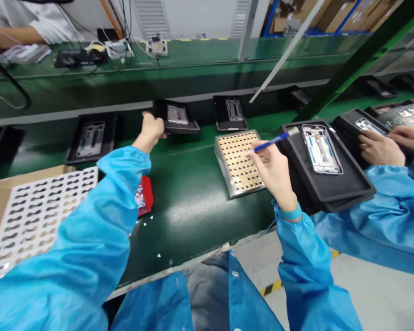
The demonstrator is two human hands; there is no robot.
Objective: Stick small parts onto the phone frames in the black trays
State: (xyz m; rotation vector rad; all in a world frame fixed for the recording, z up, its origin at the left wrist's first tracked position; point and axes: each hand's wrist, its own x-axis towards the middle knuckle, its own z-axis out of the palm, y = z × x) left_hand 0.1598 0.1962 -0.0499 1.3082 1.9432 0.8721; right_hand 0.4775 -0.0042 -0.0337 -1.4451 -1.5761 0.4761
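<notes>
A shallow, matte black tray [189, 128] is being gripped at its near left corner by the left hand [151, 128], the grip being curled closed on the rim, and a flat silvery frame [178, 115] is being carried inside. A slim brush [275, 139] with a smooth blue handle and pale bristles is being pinched between the thumb and fingers of the right hand [273, 168], above a gold-toned sheet [241, 158] with rows of small dark dots, which is being enclosed by glossy clear wrapping. Just right of it, a pale rectangular frame [320, 149] is being cradled in a larger-looking black tray [352, 179]. Small white bits are being held in a red container [146, 195] on the shiny green surface [189, 207], while a white sheet [48, 207] of dumbbell-shaped cut-outs is being partly covered by the wrinkled blue left sleeve [89, 243].
</notes>
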